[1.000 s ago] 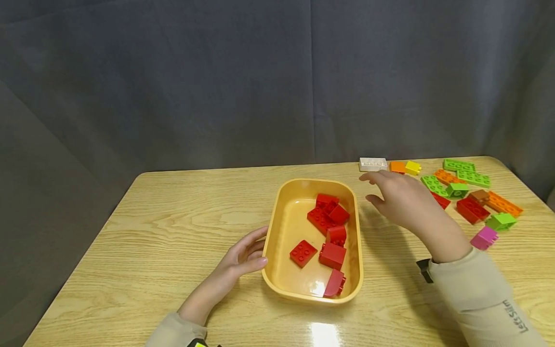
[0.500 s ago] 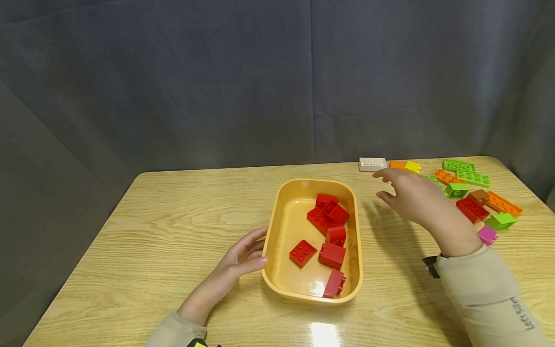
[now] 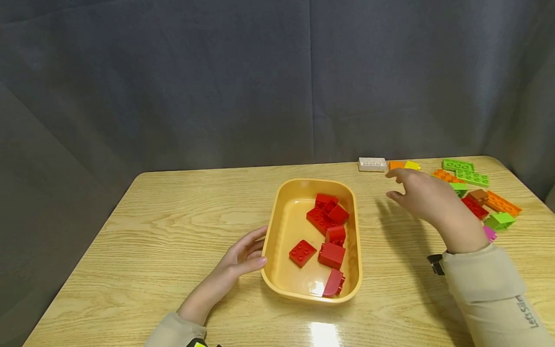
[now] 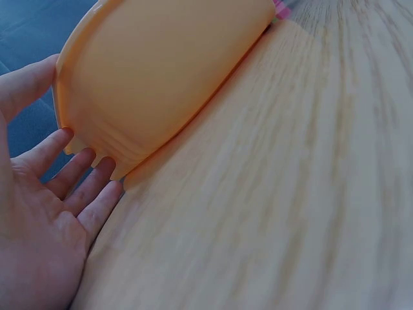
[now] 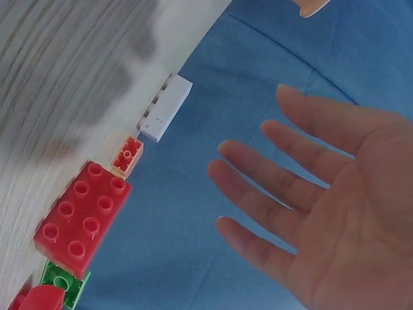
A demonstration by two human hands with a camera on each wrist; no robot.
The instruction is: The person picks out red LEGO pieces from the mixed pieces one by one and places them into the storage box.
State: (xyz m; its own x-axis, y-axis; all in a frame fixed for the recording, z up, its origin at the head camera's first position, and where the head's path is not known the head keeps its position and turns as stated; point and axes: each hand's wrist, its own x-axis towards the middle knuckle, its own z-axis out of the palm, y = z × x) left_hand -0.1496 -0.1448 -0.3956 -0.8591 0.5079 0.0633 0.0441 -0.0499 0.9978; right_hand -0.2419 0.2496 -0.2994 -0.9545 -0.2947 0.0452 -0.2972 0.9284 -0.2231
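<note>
A yellow-orange plastic tub (image 3: 277, 202) stands on the wooden table with several red toy building bricks (image 3: 332, 255) inside. My left hand (image 3: 240, 253) is at the tub's left side, its relaxed fingertips and thumb touching the outer wall and rim, as the left wrist view also shows. My right hand (image 3: 427, 195) hovers over the table right of the tub, fingers spread and holding nothing. Close below it in the right wrist view are a red eight-stud brick (image 5: 84, 219), an orange brick (image 5: 127, 155) and a white brick (image 5: 166, 108). In the head view the hand hides part of this pile.
Loose bricks lie at the back right: green plates (image 3: 471, 177), an orange plate (image 3: 503, 203), a red brick (image 3: 474, 208), a green brick (image 3: 499, 220), a pink brick (image 3: 490, 233) and a yellow brick (image 3: 412, 165). A dark cloth (image 3: 225, 86) hangs behind the table's back edge.
My right hand has drifted to the right, away from the tub and over the loose bricks, covering more of them. The left hand and the tub have stayed in place.
</note>
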